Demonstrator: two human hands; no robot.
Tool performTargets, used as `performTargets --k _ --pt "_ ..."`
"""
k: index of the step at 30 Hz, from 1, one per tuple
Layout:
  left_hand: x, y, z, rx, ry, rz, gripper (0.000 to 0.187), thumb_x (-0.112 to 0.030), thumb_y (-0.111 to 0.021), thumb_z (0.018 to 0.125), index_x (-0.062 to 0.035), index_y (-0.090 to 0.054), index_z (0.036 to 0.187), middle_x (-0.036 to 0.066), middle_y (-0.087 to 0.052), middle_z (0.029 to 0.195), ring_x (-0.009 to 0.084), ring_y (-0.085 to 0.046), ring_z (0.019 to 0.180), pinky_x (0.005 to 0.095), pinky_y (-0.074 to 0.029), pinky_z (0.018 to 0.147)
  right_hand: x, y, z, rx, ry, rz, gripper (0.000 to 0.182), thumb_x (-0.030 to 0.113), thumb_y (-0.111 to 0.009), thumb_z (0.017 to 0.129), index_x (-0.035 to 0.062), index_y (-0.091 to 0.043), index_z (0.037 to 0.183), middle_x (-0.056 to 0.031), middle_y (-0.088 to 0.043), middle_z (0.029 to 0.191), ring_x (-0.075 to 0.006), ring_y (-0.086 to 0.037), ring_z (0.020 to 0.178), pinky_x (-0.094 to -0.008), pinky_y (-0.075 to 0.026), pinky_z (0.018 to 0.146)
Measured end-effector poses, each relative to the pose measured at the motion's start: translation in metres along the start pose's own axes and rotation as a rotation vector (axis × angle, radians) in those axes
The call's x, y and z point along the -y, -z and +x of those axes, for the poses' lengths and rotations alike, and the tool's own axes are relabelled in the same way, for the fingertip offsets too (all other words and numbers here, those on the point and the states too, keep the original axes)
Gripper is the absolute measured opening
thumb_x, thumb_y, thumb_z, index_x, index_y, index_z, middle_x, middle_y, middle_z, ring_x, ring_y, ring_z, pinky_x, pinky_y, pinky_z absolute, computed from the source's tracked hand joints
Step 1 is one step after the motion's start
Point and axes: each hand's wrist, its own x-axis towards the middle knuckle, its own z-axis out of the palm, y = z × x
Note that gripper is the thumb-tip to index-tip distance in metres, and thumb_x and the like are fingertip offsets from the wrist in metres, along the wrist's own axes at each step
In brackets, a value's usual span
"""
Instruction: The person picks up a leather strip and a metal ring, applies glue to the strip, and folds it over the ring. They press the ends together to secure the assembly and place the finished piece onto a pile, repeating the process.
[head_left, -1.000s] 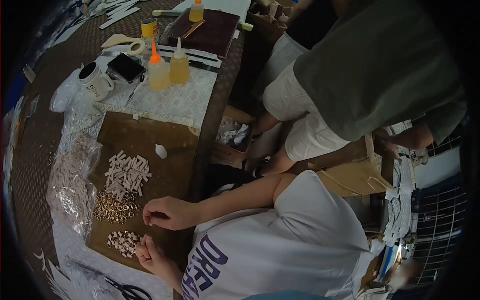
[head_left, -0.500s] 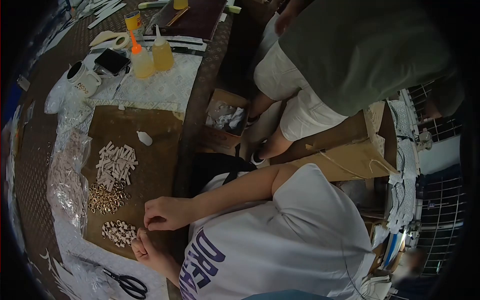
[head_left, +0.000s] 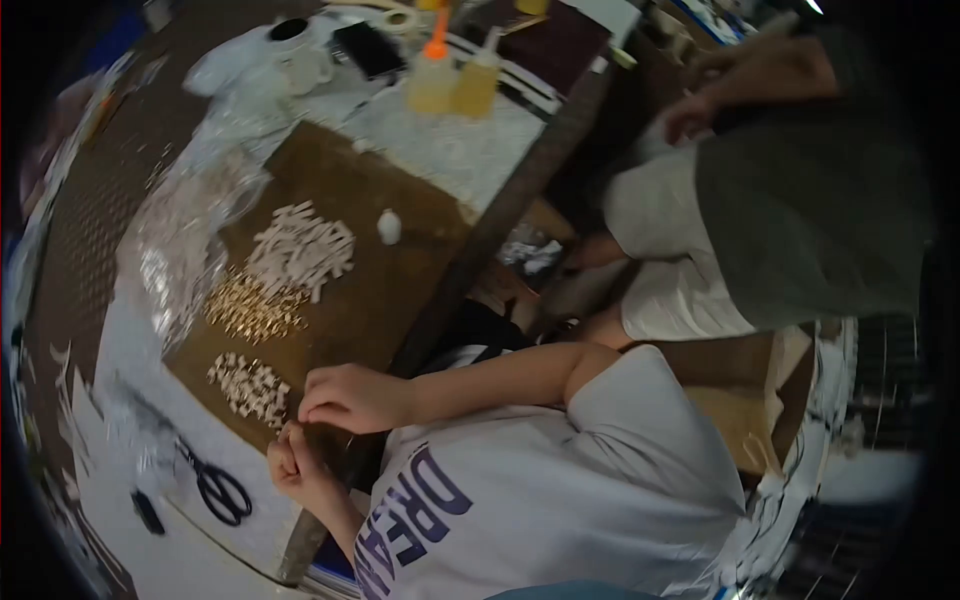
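My right hand and my left hand meet at the near edge of a brown board. Fingers of both are pinched together, fingertips close to each other; whatever small thing they hold is hidden. Just beyond them lies a pile of small pale pieces with gold parts. Farther up the board are a heap of gold metal rings and a heap of short pale strips. A small white bottle-like piece lies apart from the heaps.
Black-handled scissors lie left of the board, and a clear plastic bag along its far side. Two bottles of yellow liquid, a black box and a white mug stand beyond. A co-worker in pale shorts is on the right.
The view has turned and shifted, so the board appears tilted and more scissors and table show. My hands stay pinched close together. The co-worker's forearms and hands have come into view.
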Motion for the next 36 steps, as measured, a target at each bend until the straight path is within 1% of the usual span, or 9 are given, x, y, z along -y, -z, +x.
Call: performTargets --k 7,11,17,23,26,29,31,35,36 --pt "0.002 0.020 0.012 -0.176 0.213 -0.124 0.034 -0.006 -0.062 0.086 -0.0159 -0.035 0.068 -0.007 -0.049 0.067 -0.0002 -0.032 0.049 0.0165 -0.023 0.042 0.010 0.025 0.022 0.084 -0.395 0.164 0.022 -0.002 -0.054 0.088 0.0008 -0.061 0.108 -0.0053 -0.056 0.088 -0.0092 -0.059 0.078 -0.0205 -0.049 0.069" --pt "-0.004 0.012 0.008 -0.114 0.189 -0.207 0.015 0.000 -0.063 0.084 -0.0035 -0.059 0.098 0.007 -0.068 0.092 0.0060 -0.057 0.071 0.0191 -0.045 0.064 -0.001 0.032 0.021 0.198 -0.424 0.176 0.019 -0.003 -0.056 0.087 0.0016 -0.062 0.104 -0.0039 -0.053 0.092 -0.0079 -0.056 0.080 -0.0201 -0.049 0.069" --pt "0.001 -0.013 0.001 -0.065 0.153 -0.120 0.011 0.003 -0.065 0.081 0.0008 -0.063 0.092 0.007 -0.067 0.094 0.0096 -0.062 0.084 0.0217 -0.049 0.076 -0.001 0.035 0.027 0.273 -0.282 0.134 0.017 -0.002 -0.065 0.080 0.0007 -0.063 0.098 -0.0045 -0.054 0.092 -0.0104 -0.057 0.079 -0.0213 -0.049 0.068" --pt "0.005 -0.027 0.002 0.021 0.127 -0.122 0.013 0.004 -0.066 0.080 -0.0005 -0.066 0.092 0.006 -0.067 0.092 0.0096 -0.062 0.081 0.0212 -0.050 0.073 -0.011 0.050 0.032 0.319 -0.265 0.089 0.010 -0.003 -0.064 0.080 0.0004 -0.063 0.090 -0.0052 -0.057 0.088 -0.0115 -0.058 0.077 -0.0219 -0.048 0.066" --pt "0.002 -0.023 0.006 0.085 0.330 -0.093 0.008 0.003 -0.066 0.080 -0.0002 -0.067 0.088 0.006 -0.067 0.092 0.0089 -0.062 0.079 0.0208 -0.049 0.071 -0.013 0.057 0.033 0.395 -0.307 0.063 0.010 -0.003 -0.061 0.082 0.0003 -0.064 0.090 -0.0054 -0.058 0.089 -0.0117 -0.059 0.077 -0.0214 -0.047 0.067" --pt "0.006 -0.019 0.014 0.045 0.226 0.065 0.006 0.002 -0.068 0.079 -0.0010 -0.067 0.085 0.005 -0.066 0.089 0.0081 -0.060 0.076 0.0212 -0.049 0.069 -0.016 0.056 0.032 0.361 -0.335 0.068 0.013 -0.003 -0.057 0.085 -0.0002 -0.064 0.095 -0.0060 -0.058 0.091 -0.0113 -0.059 0.077 -0.0211 -0.047 0.068" --pt "0.017 -0.014 0.025 -0.149 -0.035 0.318 0.007 0.001 -0.069 0.078 -0.0016 -0.067 0.085 0.004 -0.064 0.085 0.0093 -0.060 0.074 0.0219 -0.048 0.068 -0.018 0.056 0.034 0.221 -0.347 0.082 0.015 -0.002 -0.054 0.088 -0.0007 -0.064 0.099 -0.0063 -0.058 0.093 -0.0107 -0.059 0.077 -0.0211 -0.048 0.069" --pt "0.007 -0.003 0.055 -0.178 -0.432 1.008 0.026 -0.010 -0.067 0.080 -0.0058 -0.060 0.105 0.014 -0.052 0.119 0.0284 -0.049 0.113 0.0368 -0.040 0.094 -0.025 0.075 0.036 0.065 -0.329 0.146 0.019 0.001 -0.052 0.091 0.0001 -0.062 0.107 -0.0071 -0.058 0.095 -0.0116 -0.061 0.078 -0.0205 -0.049 0.072" --pt "0.014 -0.004 0.059 -0.146 -0.391 0.955 0.043 -0.023 -0.069 0.079 -0.0111 -0.055 0.118 0.019 -0.040 0.132 0.0427 -0.031 0.126 0.0483 -0.028 0.104 -0.024 0.078 0.036 0.042 -0.349 0.187 0.020 0.000 -0.052 0.091 0.0001 -0.061 0.108 -0.0061 -0.058 0.095 -0.0104 -0.061 0.080 -0.0210 -0.050 0.073"
